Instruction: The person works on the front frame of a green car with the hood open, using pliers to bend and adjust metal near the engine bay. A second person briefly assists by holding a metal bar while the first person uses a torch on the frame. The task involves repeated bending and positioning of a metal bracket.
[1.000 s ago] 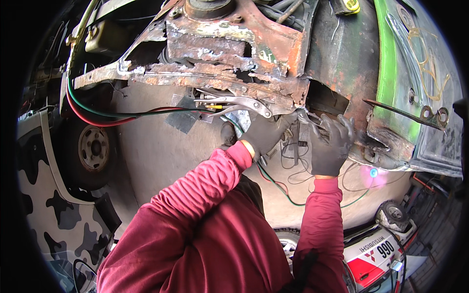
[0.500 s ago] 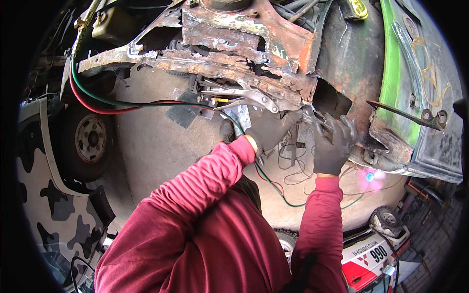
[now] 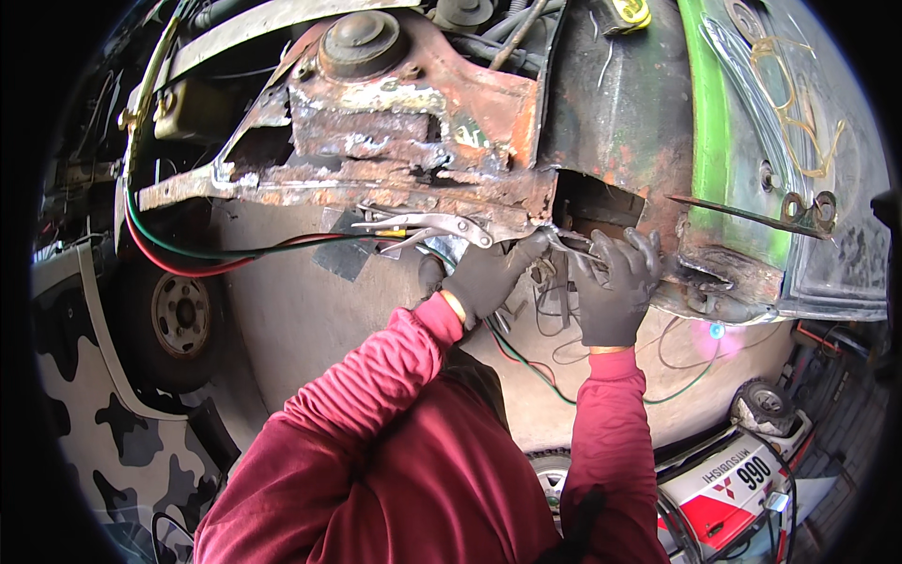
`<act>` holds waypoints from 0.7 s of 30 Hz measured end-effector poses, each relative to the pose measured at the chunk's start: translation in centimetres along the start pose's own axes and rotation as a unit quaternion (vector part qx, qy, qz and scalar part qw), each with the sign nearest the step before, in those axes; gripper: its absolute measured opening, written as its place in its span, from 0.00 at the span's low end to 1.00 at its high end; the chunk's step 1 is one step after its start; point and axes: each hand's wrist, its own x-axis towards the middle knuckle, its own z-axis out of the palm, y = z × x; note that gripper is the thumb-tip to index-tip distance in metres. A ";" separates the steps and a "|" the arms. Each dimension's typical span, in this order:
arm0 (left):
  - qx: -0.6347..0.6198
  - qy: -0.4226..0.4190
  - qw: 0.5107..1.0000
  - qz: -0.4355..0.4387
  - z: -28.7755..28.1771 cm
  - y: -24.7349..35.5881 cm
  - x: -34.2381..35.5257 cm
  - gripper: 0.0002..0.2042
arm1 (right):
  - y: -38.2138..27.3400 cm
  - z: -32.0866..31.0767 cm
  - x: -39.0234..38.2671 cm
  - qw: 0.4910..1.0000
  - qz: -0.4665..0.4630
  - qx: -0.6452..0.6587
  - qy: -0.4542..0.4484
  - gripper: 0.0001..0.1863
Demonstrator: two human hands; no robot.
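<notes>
Both gloved hands work at the torn lower edge of a rusted car body panel. My left hand is closed, its fingertips up against that edge; what they pinch is hidden. Just left of them, silver locking pliers are clamped at the edge, handles pointing left. To the right, my right hand has its fingers curled round a second metal tool, which looks like pliers. Its tip reaches toward my left fingertips, below a rectangular hole in the bodywork.
Red and green hoses run from the left past my left hand. A rusty bar sticks out at right, near the green-edged door. Cables lie on the floor. A wheel stands left; a small white-and-red vehicle lower right.
The view has shifted, so the car body sits lower and further left in the picture. Both hands stay at the same panel edge, the right one still holding the pliers.
</notes>
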 end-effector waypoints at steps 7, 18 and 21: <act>0.192 -0.129 0.954 -0.192 -0.9 0.0 0.2 0.41 | -0.2 -0.5 0.0 0.999 0.026 0.021 -0.031 0.27; 0.156 -0.118 0.977 -0.088 -0.5 -1.6 -0.2 0.35 | -0.2 -0.6 0.2 0.997 0.041 0.048 -0.038 0.28; 0.110 -0.112 0.977 -0.146 -0.7 -0.3 -0.4 0.39 | -0.3 -0.6 0.3 0.997 0.043 0.046 -0.035 0.27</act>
